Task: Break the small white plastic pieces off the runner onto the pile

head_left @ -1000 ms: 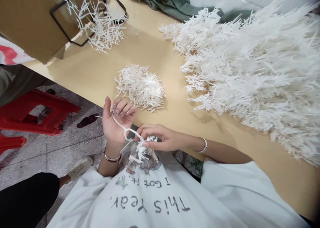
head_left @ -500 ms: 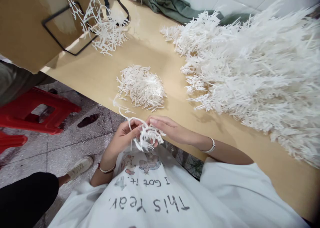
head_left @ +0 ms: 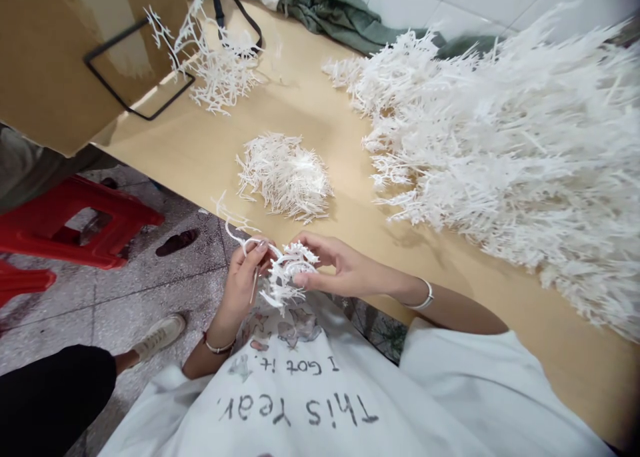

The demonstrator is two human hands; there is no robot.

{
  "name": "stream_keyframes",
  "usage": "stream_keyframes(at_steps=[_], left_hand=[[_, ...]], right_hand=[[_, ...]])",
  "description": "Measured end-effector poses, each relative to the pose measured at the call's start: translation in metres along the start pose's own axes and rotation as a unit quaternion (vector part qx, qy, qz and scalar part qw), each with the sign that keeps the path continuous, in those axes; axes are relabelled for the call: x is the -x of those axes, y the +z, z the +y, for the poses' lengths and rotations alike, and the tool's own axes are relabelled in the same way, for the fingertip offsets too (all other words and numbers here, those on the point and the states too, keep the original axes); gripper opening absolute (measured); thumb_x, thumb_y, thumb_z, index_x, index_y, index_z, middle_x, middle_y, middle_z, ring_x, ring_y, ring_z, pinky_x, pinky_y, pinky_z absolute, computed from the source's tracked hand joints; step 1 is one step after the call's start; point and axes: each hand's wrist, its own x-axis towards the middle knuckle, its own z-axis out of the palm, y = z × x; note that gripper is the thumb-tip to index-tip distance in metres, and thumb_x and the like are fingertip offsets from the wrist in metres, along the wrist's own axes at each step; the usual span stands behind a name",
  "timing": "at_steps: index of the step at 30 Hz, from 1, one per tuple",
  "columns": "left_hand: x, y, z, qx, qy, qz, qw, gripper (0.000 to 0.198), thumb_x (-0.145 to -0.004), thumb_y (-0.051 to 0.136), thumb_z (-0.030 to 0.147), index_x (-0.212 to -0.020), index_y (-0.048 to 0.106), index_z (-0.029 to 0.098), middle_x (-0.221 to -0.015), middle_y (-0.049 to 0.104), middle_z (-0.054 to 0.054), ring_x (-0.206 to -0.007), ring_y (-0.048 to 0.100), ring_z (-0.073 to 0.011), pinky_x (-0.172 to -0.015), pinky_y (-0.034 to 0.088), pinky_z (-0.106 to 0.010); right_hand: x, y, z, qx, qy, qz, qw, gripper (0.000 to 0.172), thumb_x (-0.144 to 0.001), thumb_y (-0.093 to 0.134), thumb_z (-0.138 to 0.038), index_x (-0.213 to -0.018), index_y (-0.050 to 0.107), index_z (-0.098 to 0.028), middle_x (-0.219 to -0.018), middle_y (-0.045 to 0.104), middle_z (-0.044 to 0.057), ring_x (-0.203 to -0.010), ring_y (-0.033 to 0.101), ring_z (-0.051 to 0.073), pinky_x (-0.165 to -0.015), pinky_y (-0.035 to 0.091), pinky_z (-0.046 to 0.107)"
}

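1. Just off the near edge of the table (head_left: 200, 153), over the lap, I count two hands with one workpiece between them.
2. Left hand (head_left: 243, 280): the fingers are curled shut and pinch the looped stem of a white plastic sprig (head_left: 286, 273).
3. Right hand (head_left: 345, 270): thumb and forefinger pinch the bristly end of the same sprig. The other fingers are extended (whether they touch it, I cannot tell).
4. Sprig: one piece, thin, flexible and matte white. It has a smooth, cord-like stem bent into a loop, with short spiky needles branching off. It is held in the air, clear of the tabletop, just in front of the printed white shirt (head_left: 300, 403).
5. Piles on the table: three, all of the same white plastic.
   - One small heap (head_left: 284, 173), rounded and bristly, is nearest the hands.
   - One large heap (head_left: 500, 143), shaggy and dense, fills the right side.
   - One loose cluster (head_left: 220, 77) at the far left has longer, coral-like branches.
6. Table surface: flat, smooth, tan board.
7. Bracelets (head_left: 423, 300): two, one thin band per wrist.
8. Surroundings:
   - One brown cardboard box (head_left: 50, 57).
   - One crumpled green cloth (head_left: 340, 17).
   - One red moulded stool (head_left: 75, 220) on a speckled floor.
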Motion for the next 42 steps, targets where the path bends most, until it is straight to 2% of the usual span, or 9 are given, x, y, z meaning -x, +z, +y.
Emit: stream_keyframes(at_steps=[6,15,17,19,21,33,35,38,42], left_hand=[[-0.004,-0.025,-0.002,-0.061,0.062,-0.057,0.995,0.034,-0.081,0.057,0.047,-0.069,0.066,0.016,-0.067,0.059,-0.003,-0.066,0.051,-0.0145,-0.064,0.038,-0.027],[0.009,-0.058,0.014,-0.288,0.351,0.255,0.854,0.035,-0.091,0.043,0.042,-0.064,0.053,0.022,-0.062,0.039,0.002,-0.06,0.036,-0.0139,-0.059,0.025,-0.034],[0.017,-0.045,0.021,-0.281,0.389,0.223,0.849,0.028,-0.087,0.05,0.041,-0.066,0.057,0.024,-0.063,0.043,0.001,-0.064,0.04,-0.0164,-0.061,0.029,-0.034],[0.023,-0.029,0.024,-0.295,0.305,0.027,0.905,0.026,-0.082,0.056,0.044,-0.069,0.063,0.023,-0.067,0.056,-0.003,-0.07,0.049,-0.0198,-0.066,0.035,-0.035],[0.027,-0.016,0.024,-0.288,0.214,-0.039,0.933,0.019,-0.078,0.064,0.037,-0.067,0.063,0.021,-0.066,0.057,-0.003,-0.066,0.048,-0.0187,-0.064,0.035,-0.033],[0.035,-0.005,0.004,-0.303,0.169,-0.116,0.931,0.002,-0.079,0.062,0.022,-0.078,0.061,0.021,-0.071,0.053,-0.002,-0.068,0.044,-0.0184,-0.066,0.031,-0.029],[0.036,-0.006,0.002,-0.295,0.187,-0.104,0.931,0.007,-0.082,0.056,0.018,-0.078,0.06,0.022,-0.072,0.052,-0.002,-0.069,0.043,-0.0185,-0.067,0.031,-0.029],[0.036,-0.011,0.002,-0.295,0.205,-0.108,0.927,0.015,-0.087,0.049,0.02,-0.076,0.057,0.022,-0.068,0.048,-0.001,-0.067,0.04,-0.0179,-0.065,0.03,-0.03],[0.032,-0.017,0.002,-0.244,0.157,-0.142,0.946,0.025,-0.089,0.049,0.028,-0.065,0.053,0.02,-0.062,0.044,0.0,-0.061,0.038,-0.0156,-0.06,0.029,-0.029]], right_hand=[[-0.003,0.0,0.006,0.001,-0.003,0.051,0.999,0.022,-0.091,0.048,-0.035,-0.092,0.055,-0.014,-0.079,0.058,0.001,-0.06,0.048,0.007,-0.055,0.041,0.019],[0.005,0.0,-0.013,0.115,0.006,-0.003,0.993,0.025,-0.091,0.047,-0.025,-0.114,0.04,-0.016,-0.074,0.057,-0.001,-0.059,0.044,0.006,-0.047,0.032,0.015],[0.006,0.001,-0.016,0.109,0.015,-0.007,0.994,0.017,-0.09,0.049,-0.026,-0.102,0.039,-0.017,-0.073,0.054,-0.002,-0.058,0.043,0.006,-0.044,0.028,0.014],[0.007,0.001,-0.015,0.119,0.004,0.011,0.993,0.014,-0.089,0.05,-0.026,-0.094,0.039,-0.018,-0.07,0.05,-0.003,-0.057,0.042,0.005,-0.045,0.03,0.014],[0.007,0.003,-0.011,0.161,-0.044,0.057,0.984,0.01,-0.086,0.051,-0.02,-0.09,0.042,-0.017,-0.07,0.05,-0.003,-0.058,0.046,0.006,-0.049,0.036,0.015],[0.009,0.021,0.032,0.527,-0.415,0.185,0.718,0.014,-0.087,0.054,-0.023,-0.099,0.054,-0.017,-0.079,0.066,0.009,-0.067,0.059,0.017,-0.056,0.045,0.029],[0.006,0.024,0.038,0.491,-0.445,0.186,0.725,0.034,-0.084,0.059,-0.038,-0.109,0.052,-0.016,-0.082,0.066,0.009,-0.07,0.061,0.018,-0.056,0.049,0.029],[0.005,0.027,0.037,0.351,-0.431,0.19,0.809,0.06,-0.08,0.059,-0.052,-0.122,0.043,-0.013,-0.083,0.064,0.008,-0.071,0.062,0.016,-0.058,0.052,0.026],[0.007,0.024,0.018,0.274,-0.231,0.145,0.922,0.035,-0.083,0.06,-0.041,-0.101,0.05,-0.013,-0.076,0.058,0.003,-0.062,0.053,0.009,-0.056,0.047,0.02]])
